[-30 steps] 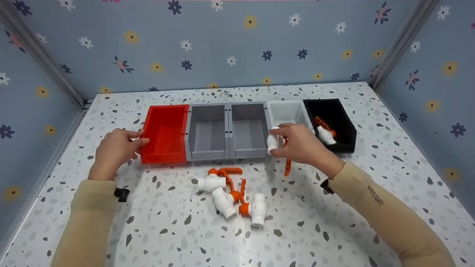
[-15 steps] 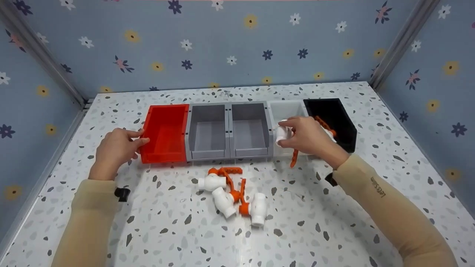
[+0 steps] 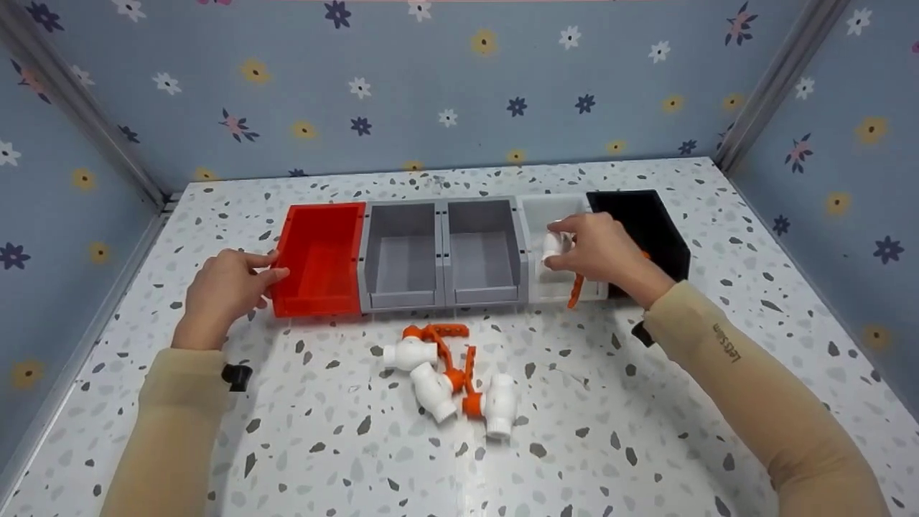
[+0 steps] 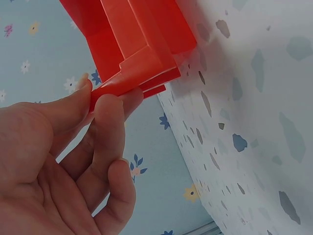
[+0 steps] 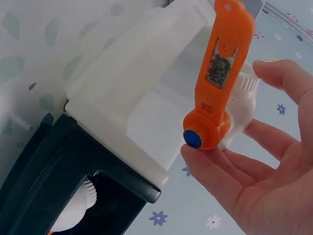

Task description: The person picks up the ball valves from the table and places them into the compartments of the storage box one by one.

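Note:
My left hand (image 3: 226,287) pinches the left side wall of the red bin (image 3: 319,262) between thumb and fingers, as the left wrist view shows up close. In my right hand (image 3: 599,248) is a white ball valve (image 5: 241,105) with an orange lever handle (image 5: 220,63), gripped by its body ends. It is over the white bin (image 3: 535,208), its lever pointing toward the bin's front edge. Further ball valves lie on the table in front of the bins: one (image 3: 411,354) behind, one (image 3: 433,393) in the middle, one (image 3: 500,407) to the right.
Two grey bins (image 3: 406,262) stand between the red and white ones in one row. At the right end, a black bin (image 3: 635,208) holds another white ball valve (image 5: 73,210). Flower-patterned walls (image 3: 459,79) enclose the speckled table (image 3: 344,467) behind and at both sides.
My right hand has carried the ball valve rightward and back, from the front of the right grey bin to over the white bin. The left hand has stayed on the red bin.

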Demonstrator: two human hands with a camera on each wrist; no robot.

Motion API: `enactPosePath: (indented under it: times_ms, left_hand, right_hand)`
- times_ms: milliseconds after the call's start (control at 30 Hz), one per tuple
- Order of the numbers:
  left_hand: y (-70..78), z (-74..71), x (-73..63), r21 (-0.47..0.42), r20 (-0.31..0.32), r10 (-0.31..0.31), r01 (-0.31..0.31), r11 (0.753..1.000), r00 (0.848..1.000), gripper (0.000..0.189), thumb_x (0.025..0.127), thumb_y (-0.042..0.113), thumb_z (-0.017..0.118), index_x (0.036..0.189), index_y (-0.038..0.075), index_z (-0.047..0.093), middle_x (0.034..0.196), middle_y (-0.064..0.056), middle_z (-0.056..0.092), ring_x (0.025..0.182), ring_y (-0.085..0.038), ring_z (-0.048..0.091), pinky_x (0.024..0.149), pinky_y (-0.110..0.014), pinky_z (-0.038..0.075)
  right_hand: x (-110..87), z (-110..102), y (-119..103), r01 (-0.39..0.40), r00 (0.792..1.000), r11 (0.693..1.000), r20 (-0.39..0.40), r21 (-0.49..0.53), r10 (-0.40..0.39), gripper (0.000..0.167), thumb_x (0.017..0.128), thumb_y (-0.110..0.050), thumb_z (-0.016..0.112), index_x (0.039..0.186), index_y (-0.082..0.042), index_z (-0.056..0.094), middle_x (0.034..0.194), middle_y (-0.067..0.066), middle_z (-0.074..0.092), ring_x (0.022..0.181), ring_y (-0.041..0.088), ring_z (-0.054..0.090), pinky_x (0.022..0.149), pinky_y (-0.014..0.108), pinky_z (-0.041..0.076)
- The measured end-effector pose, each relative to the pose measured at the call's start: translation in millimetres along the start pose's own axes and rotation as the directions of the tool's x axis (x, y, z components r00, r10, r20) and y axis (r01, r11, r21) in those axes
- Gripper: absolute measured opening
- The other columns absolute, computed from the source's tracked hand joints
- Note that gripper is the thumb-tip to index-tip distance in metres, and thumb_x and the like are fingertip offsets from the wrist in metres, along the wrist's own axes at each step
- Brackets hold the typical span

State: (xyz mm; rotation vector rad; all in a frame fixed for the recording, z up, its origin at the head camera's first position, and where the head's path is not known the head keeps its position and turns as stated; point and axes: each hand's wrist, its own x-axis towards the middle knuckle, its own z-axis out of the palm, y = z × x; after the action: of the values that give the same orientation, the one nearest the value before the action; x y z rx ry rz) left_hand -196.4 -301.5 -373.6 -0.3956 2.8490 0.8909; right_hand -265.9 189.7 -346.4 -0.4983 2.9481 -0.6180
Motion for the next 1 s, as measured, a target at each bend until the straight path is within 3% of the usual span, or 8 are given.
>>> enactPosePath:
  times_ms: [267, 433, 633, 1000]
  left_hand:
    - [-1.1, -0.2, 0.7, 0.007, 0.005, 0.021, -0.021, 1.000, 1.000, 0.061, 0.097, 0.040, 0.064, 0.146, 0.009, 0.048, 0.107, -0.019, 0.069, 0.082, -0.033, 0.067, 0.062, -0.033, 0.048]
    - [-0.4, -1.1, 1.9, 0.032, 0.002, 0.054, -0.054, 0.998, 0.999, 0.057, 0.098, 0.036, 0.064, 0.144, 0.006, 0.050, 0.102, -0.020, 0.070, 0.080, -0.033, 0.068, 0.059, -0.033, 0.046]
    - [0.6, -2.2, 1.7, 0.024, 0.006, 0.044, -0.044, 0.999, 0.999, 0.058, 0.098, 0.036, 0.064, 0.144, 0.005, 0.050, 0.104, -0.020, 0.070, 0.081, -0.033, 0.068, 0.060, -0.033, 0.047]
    - [0.1, -1.4, 1.3, 0.012, 0.010, 0.032, -0.032, 0.999, 0.999, 0.060, 0.097, 0.038, 0.064, 0.146, 0.007, 0.048, 0.107, -0.020, 0.069, 0.083, -0.033, 0.067, 0.061, -0.033, 0.047]
  right_hand:
    - [12.3, 0, 0, -0.067, 0.997, 0.997, 0.034, 0.037, 0.066, 0.059, 0.083, -0.030, 0.079, 0.137, -0.012, 0.062, 0.080, 0.009, 0.066, 0.049, 0.014, 0.045, 0.049, 0.031, 0.042]
    - [20.7, 0, 1, -0.079, 0.996, 0.997, 0.037, 0.023, 0.078, 0.060, 0.082, -0.029, 0.080, 0.136, -0.011, 0.062, 0.098, 0.009, 0.069, 0.059, 0.019, 0.054, 0.056, 0.034, 0.048]
    - [30.9, 0, 2, -0.093, 0.994, 0.995, 0.054, 0.026, 0.091, 0.059, 0.082, -0.027, 0.080, 0.135, -0.008, 0.062, 0.120, 0.011, 0.067, 0.071, 0.022, 0.061, 0.068, 0.037, 0.052]
    - [45.4, -1, 2, -0.088, 0.993, 0.996, 0.082, -0.020, 0.089, 0.058, 0.081, -0.027, 0.079, 0.133, -0.007, 0.063, 0.112, 0.013, 0.068, 0.079, 0.026, 0.061, 0.073, 0.042, 0.051]
